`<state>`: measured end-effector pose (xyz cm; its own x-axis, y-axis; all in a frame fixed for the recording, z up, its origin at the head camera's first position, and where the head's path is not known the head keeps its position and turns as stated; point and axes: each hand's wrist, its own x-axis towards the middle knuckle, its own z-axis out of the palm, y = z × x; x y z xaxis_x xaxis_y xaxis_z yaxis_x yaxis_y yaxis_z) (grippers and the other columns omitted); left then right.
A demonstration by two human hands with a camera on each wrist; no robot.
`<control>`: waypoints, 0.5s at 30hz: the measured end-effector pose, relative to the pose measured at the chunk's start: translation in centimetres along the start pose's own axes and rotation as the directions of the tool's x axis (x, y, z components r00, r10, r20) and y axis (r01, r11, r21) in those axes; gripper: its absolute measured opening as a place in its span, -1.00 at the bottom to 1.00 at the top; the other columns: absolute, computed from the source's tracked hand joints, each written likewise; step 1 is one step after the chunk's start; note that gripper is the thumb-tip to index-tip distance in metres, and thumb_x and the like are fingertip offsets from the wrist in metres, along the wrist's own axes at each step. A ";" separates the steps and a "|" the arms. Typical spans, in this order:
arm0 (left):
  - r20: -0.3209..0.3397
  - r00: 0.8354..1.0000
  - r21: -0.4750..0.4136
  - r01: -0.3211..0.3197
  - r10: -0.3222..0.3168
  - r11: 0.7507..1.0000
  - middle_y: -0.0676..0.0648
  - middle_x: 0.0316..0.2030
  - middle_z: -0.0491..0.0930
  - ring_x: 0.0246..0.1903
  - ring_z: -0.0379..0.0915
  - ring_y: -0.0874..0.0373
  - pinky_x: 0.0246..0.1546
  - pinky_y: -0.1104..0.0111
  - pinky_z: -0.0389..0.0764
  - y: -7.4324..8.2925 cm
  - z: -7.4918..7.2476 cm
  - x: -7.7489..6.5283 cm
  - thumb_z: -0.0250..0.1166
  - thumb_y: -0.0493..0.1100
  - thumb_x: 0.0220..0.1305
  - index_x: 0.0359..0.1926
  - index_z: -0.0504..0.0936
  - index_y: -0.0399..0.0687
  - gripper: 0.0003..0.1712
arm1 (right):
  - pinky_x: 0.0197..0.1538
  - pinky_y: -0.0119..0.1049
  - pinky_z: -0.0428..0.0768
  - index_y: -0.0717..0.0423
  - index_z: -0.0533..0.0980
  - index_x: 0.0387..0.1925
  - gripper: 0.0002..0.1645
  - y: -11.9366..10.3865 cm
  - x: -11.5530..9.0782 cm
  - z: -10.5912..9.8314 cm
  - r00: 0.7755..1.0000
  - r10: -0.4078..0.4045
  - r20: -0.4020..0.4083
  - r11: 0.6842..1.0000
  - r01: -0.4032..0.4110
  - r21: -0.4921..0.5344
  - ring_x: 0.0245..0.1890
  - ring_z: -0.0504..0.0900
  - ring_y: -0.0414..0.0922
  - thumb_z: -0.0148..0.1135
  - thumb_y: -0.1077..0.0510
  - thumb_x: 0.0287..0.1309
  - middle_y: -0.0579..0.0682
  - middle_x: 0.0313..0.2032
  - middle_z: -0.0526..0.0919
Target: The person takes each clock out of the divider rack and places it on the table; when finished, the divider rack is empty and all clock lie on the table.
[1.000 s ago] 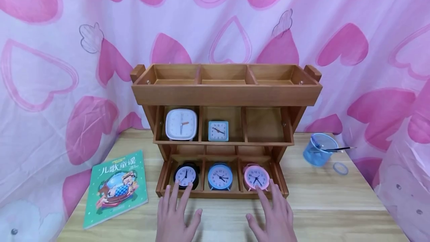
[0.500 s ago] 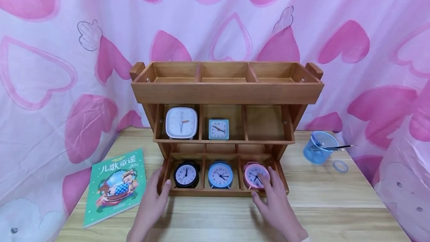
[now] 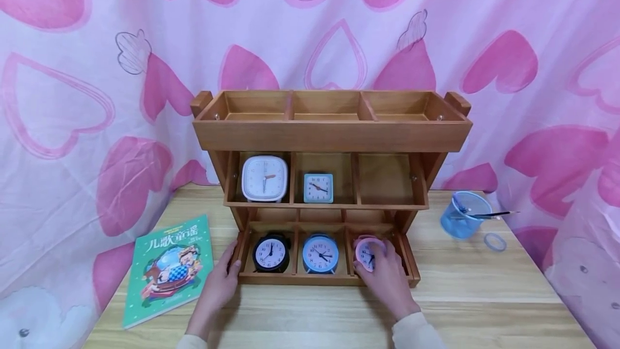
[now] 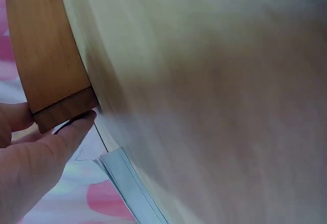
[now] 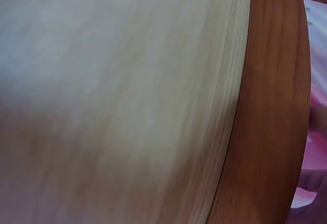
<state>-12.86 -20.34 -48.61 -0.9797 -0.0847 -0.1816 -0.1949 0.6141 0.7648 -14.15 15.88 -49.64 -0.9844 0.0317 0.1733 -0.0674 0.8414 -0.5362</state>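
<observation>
A three-tier wooden organizer (image 3: 331, 136) stands on the table. My left hand (image 3: 220, 283) holds the left front corner of its lowest tray (image 4: 66, 110), thumb on one face and fingers on the other. At the tray's right compartment, my right hand (image 3: 387, 281) grips a pink twin-bell alarm clock (image 3: 363, 257), fingers over its right side and thumb at its lower left. A blue alarm clock (image 3: 320, 254) sits in the middle compartment and a black one (image 3: 270, 253) in the left. On the middle tier are a white square clock (image 3: 264, 178) and a small light-blue square clock (image 3: 318, 188).
A green children's book (image 3: 169, 273) lies on the table to the left. On the right stand a blue mesh pen cup (image 3: 460, 220) with pens and, beside it, a blue ring (image 3: 494, 242). A pink heart-print curtain (image 3: 334, 26) hangs behind.
Both hands have moved from in front of the lowest tray: the left went outward to the tray's left corner and took hold, the right went onto the pink alarm clock and gripped it.
</observation>
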 end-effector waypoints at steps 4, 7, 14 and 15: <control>-0.002 1.000 0.022 0.012 -0.012 1.000 -0.38 0.48 0.05 0.40 0.04 -0.42 0.29 -0.29 0.21 0.0 0.2 0.0 -0.18 -0.11 0.60 0.59 -0.08 0.03 -0.37 | -0.04 0.33 0.58 0.31 0.50 0.13 -0.31 0.2 0.3 0.3 0.999 0.003 -0.038 1.000 -0.004 -0.015 -0.02 0.54 0.41 0.49 0.04 0.01 0.51 0.20 0.36; -0.004 1.000 0.023 0.022 -0.022 0.999 -0.39 0.47 0.05 0.38 0.06 -0.43 0.26 -0.30 0.23 0.1 0.4 0.0 -0.19 -0.11 0.61 0.59 -0.10 0.07 -0.37 | -0.02 0.33 0.58 0.28 0.52 0.11 -0.33 0.3 0.4 0.3 0.999 0.004 -0.051 1.000 -0.005 -0.008 -0.02 0.54 0.42 0.49 0.05 -0.02 0.50 0.17 0.39; -0.009 1.000 0.021 0.026 -0.025 0.999 -0.43 0.46 0.04 0.37 0.05 -0.45 0.28 -0.29 0.19 0.2 0.7 -0.2 -0.20 -0.14 0.60 0.59 -0.11 0.04 -0.37 | -0.03 0.24 0.61 0.17 0.58 0.02 -0.46 -0.1 0.3 -0.4 0.982 -0.014 -0.188 0.997 0.026 0.066 -0.05 0.56 0.30 0.51 0.12 -0.06 0.35 0.07 0.48; -0.010 1.000 0.021 0.029 -0.029 0.999 -0.43 0.45 0.04 0.37 0.04 -0.45 0.28 -0.29 0.18 0.3 0.6 -0.2 -0.20 -0.14 0.60 0.59 -0.11 0.03 -0.37 | -0.02 0.23 0.61 0.16 0.59 0.01 -0.46 -0.2 0.3 -0.6 0.978 -0.021 -0.207 0.996 0.038 0.077 -0.04 0.56 0.29 0.53 0.12 -0.07 0.34 0.06 0.49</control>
<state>-12.70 -19.69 -48.75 -0.9742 -0.1102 -0.1970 -0.2219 0.6279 0.7460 -14.28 16.04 -48.94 -0.9277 0.1251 0.3518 -0.1165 0.7982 -0.5910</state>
